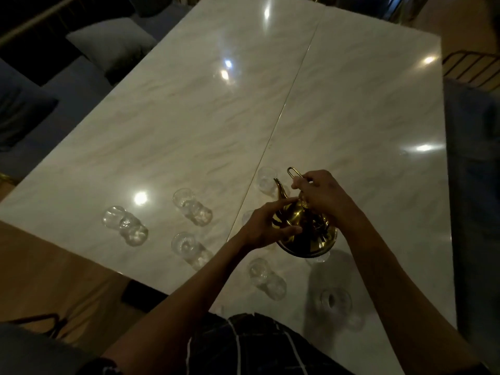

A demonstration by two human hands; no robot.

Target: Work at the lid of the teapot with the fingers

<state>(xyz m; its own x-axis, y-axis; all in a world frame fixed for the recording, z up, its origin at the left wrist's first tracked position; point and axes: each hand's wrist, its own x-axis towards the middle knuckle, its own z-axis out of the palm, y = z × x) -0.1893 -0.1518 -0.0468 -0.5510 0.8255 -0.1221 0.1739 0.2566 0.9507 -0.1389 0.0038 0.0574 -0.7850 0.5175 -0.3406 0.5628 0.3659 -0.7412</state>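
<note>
Right hand (322,194): I see it clamped on the teapot's wire handle (295,173).
Left hand (266,226): fingers spread — touching the body.
Teapot (305,231): brass, shiny — tilted, spout far-left.

A pale, glossy marble desk (189,117) is split by a thin seam (284,115) running from far to near. Clear glasses (192,203) are spread over its near part, on both sides of the seam. A brass pot (311,239) is seen among those glasses right of the seam.
</note>
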